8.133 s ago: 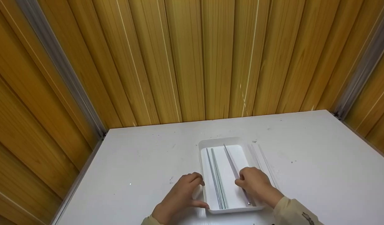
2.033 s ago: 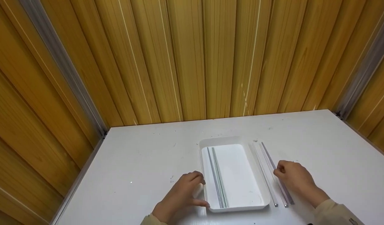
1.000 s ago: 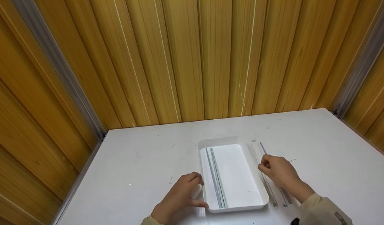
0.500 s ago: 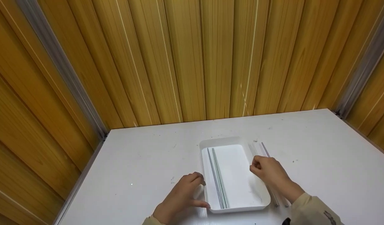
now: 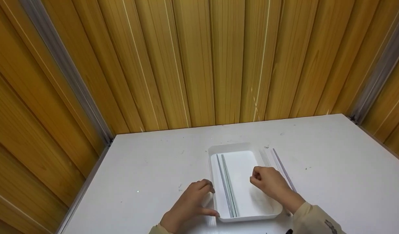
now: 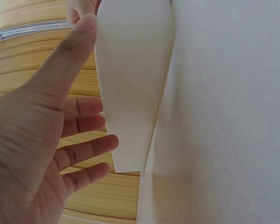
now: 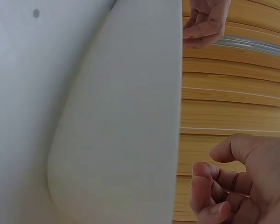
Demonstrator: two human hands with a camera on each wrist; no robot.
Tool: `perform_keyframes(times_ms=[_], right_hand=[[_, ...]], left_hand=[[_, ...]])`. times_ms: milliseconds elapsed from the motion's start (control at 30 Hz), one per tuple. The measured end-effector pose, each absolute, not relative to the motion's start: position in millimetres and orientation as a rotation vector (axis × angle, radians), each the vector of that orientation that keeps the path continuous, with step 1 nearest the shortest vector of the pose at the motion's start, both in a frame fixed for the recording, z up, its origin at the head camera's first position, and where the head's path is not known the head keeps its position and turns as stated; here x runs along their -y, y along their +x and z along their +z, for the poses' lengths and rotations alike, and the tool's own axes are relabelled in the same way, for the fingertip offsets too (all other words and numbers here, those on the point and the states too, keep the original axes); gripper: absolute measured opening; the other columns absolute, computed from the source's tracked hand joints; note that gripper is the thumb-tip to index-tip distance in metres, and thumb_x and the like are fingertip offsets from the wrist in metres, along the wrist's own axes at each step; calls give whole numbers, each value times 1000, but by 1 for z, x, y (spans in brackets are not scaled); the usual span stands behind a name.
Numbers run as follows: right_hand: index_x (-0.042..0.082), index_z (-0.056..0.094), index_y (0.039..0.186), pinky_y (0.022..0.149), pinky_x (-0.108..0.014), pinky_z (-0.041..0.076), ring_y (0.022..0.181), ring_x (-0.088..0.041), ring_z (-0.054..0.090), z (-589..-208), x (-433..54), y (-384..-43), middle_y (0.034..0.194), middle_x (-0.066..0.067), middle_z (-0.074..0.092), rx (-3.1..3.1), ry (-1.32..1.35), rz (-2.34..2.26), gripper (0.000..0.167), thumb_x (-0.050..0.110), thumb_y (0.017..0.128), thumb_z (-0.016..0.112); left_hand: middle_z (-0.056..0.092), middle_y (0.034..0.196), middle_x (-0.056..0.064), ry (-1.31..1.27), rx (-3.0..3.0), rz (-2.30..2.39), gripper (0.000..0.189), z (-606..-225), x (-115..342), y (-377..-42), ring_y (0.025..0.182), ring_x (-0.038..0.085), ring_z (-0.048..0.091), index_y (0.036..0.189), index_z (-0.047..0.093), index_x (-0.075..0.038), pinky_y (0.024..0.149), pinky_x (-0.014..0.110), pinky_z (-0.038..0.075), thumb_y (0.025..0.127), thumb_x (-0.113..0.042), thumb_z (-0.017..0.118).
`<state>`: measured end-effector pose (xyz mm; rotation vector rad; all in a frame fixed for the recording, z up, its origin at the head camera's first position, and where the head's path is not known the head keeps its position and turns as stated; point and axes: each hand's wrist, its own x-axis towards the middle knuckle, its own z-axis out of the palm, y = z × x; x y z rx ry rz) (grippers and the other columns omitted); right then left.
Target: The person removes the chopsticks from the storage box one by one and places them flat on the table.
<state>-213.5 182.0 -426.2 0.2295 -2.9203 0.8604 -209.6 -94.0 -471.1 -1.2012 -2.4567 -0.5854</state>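
A white rectangular tray [image 5: 247,219] lies on the table, with a blue-grey stick [image 5: 225,187] and a green stick [image 5: 229,187] side by side along its left part. Both look like long, thin chopsticks. My left hand [image 5: 190,203] rests at the tray's left wall, thumb at the near corner, fingers along the rim. Above the tray's right side is my right hand [image 5: 271,183], its fingers loosely curled and nothing between them in the right wrist view. Just outside the tray on the right lie a purple stick [image 5: 283,169] and paler sticks [image 5: 275,159], partly hidden by my right hand and forearm.
The white table [image 5: 160,162] carries small dark specks. Yellow wood-patterned panels [image 5: 193,65] stand behind and at both sides, with grey metal posts [image 5: 66,71] at the corners.
The purple stick has gone from inside the tray to the table on its right, and my right hand has let it go. That hand has since moved left over the tray; the left stays put.
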Motion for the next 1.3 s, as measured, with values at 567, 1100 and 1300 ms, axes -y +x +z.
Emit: perform_keyframes(times_ms=[567,1100,1300], right_hand=[[12,59,69,51,-25,34,57,-11,43,-444,-152,-211,60,5,54,2965,239,809,10,12,78,64],[10,59,69,53,-27,38,59,-13,46,-456,-136,-206,64,3,56,3039,362,848,11,13,78,66],[11,56,65,49,-25,35,55,-12,45,-458,-131,-206,58,4,52,3051,352,887,17,13,78,66]], left_hand=[[61,110,-1,-1198,2440,-595,60,-470,93,-210,95,12,57,99,59,-13,87,26,51,65,-59,75],[61,110,-1,-1200,2419,-580,58,-472,94,-211,96,12,58,98,59,-12,90,28,52,65,-57,74],[61,109,-1,-1201,2415,-582,58,-472,94,-211,95,12,58,97,59,-12,90,28,52,64,-57,75]])
